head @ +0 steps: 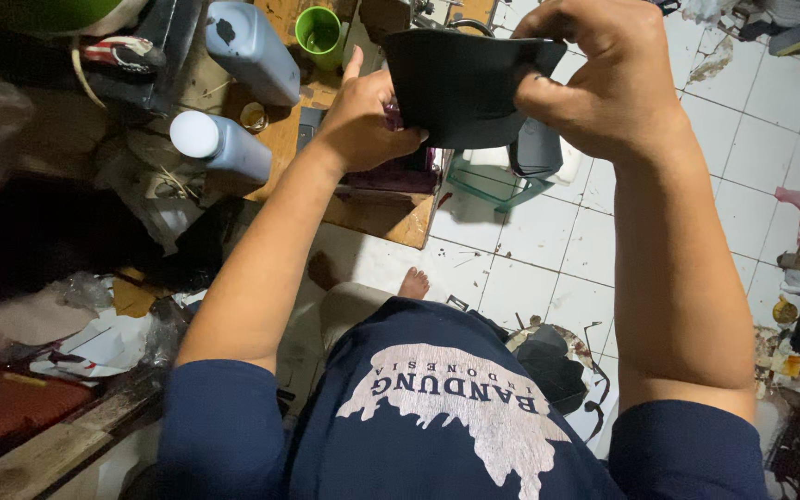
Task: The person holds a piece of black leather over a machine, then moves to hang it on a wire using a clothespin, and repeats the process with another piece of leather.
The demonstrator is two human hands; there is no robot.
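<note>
A dark, curved piece of black material (460,88) is held up in front of me by both hands. My left hand (363,120) grips its left edge, thumb pressed on the front and index finger raised. My right hand (604,79) clasps its upper right edge from above, fingers curled over the rim. A flap of the same dark material (536,148) hangs down below my right hand. Both forearms reach up from my dark blue shirt.
A wooden worktop (377,218) lies below the hands, with two grey-blue bottles (252,51) (224,146), a green cup (318,35) and a small round lid (254,117). White tiled floor (548,250) is right, with dark scraps (553,366) near my bare foot (414,282). Clutter fills the left.
</note>
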